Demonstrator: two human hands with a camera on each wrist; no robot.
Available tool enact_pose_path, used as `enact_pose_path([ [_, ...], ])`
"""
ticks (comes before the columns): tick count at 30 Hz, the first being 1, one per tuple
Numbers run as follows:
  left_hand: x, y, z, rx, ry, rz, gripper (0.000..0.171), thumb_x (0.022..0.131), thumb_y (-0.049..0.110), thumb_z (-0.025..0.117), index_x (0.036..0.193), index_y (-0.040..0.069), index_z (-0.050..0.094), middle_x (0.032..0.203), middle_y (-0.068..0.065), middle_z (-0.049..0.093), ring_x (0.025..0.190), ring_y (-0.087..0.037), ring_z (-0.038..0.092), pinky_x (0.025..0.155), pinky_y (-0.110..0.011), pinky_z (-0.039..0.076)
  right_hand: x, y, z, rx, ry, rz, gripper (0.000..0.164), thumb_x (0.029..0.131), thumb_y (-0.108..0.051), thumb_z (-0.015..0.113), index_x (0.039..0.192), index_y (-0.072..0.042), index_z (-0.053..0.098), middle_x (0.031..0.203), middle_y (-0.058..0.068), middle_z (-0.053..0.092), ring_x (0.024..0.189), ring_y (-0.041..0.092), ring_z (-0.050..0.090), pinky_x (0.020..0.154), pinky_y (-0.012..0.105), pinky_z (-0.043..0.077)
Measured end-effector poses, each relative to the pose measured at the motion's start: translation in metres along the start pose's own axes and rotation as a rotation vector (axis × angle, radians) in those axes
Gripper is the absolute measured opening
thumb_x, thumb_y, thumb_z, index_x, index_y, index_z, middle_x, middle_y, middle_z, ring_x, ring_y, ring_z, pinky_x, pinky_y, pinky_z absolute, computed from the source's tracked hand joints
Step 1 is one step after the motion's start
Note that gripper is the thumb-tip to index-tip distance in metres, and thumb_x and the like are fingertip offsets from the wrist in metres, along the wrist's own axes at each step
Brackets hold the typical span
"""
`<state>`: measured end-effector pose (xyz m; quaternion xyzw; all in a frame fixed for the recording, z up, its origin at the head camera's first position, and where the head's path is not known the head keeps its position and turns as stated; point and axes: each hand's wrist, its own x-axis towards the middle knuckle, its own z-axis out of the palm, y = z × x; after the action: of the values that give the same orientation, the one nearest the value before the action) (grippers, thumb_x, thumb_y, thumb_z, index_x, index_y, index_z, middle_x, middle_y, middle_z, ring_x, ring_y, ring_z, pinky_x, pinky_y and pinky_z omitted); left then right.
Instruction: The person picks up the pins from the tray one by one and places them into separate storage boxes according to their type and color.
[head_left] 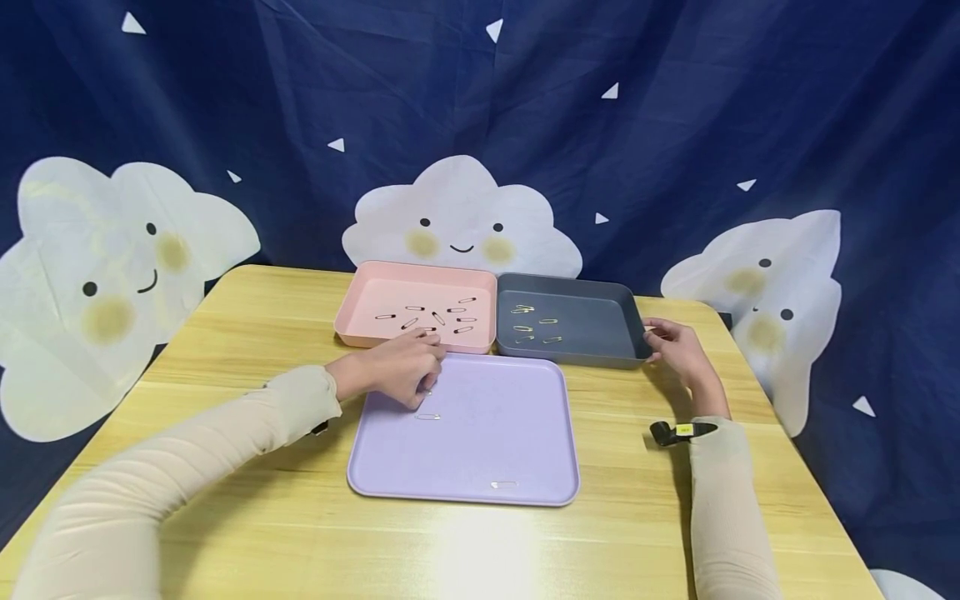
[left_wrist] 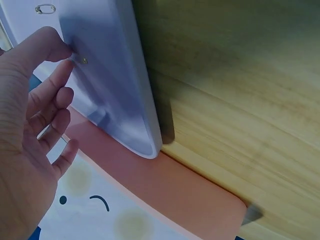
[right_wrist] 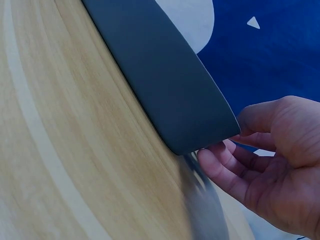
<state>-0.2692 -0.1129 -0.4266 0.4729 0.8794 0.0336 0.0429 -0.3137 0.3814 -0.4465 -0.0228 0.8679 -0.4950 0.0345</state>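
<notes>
Over the upper left of a lilac tray [head_left: 487, 450], my left hand [head_left: 401, 371] pinches at a small safety pin [left_wrist: 85, 60] with thumb and forefinger. Only the pin's gold-coloured end shows past the fingertips. Two other safety pins lie on this tray: one [head_left: 427, 417] just below the hand, another [head_left: 504, 484] near the front edge. My right hand [head_left: 678, 350] holds the dark grey tray [head_left: 600, 354] by its near right corner, thumb at the rim and fingers against the outer wall [right_wrist: 175, 95].
Behind the lilac tray, a pink tray [head_left: 360, 340] stands beside the grey one. Several dark safety pins [head_left: 438, 318] lie in the pink tray, several gold ones [head_left: 548, 321] in the grey. A blue curtain with clouds [head_left: 461, 217] hangs behind the wooden table [head_left: 285, 517].
</notes>
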Motion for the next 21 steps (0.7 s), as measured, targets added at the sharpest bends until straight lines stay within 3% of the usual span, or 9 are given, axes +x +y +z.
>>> enact_pose_path([
  [2,0.0006,0.0003,0.0006,-0.002,-0.005,0.004,0.016,0.069,0.021,0.079,0.066,0.022,0.064,0.089,0.006,0.062,0.098,-0.018,0.052,0.098,-0.045,0.041,-0.0001,-0.0007,0.0000,0.001,-0.003,0.002,0.045,0.106,-0.011,0.048,0.146,0.010,0.046,0.123,0.030,0.053,0.069,0.007,0.062,0.065,0.025,0.058],
  [5,0.0010,0.0007,0.0007,0.000,-0.009,0.001,0.017,0.069,0.019,0.079,0.064,0.023,0.063,0.085,0.009,0.058,0.096,-0.017,0.051,0.096,-0.044,0.041,0.0002,-0.0009,0.0001,0.004,-0.002,0.003,0.045,0.106,-0.011,0.048,0.146,0.010,0.046,0.123,0.030,0.053,0.069,0.007,0.062,0.065,0.025,0.058],
  [21,0.0063,0.0056,0.0002,0.032,-0.005,-0.003,0.019,0.066,0.017,0.079,0.061,0.022,0.062,0.086,0.008,0.059,0.097,-0.018,0.052,0.105,-0.052,0.042,0.0001,-0.0009,0.0003,-0.003,0.003,0.015,0.044,0.106,-0.009,0.048,0.145,0.009,0.047,0.118,0.023,0.054,0.069,0.007,0.061,0.065,0.024,0.058],
])
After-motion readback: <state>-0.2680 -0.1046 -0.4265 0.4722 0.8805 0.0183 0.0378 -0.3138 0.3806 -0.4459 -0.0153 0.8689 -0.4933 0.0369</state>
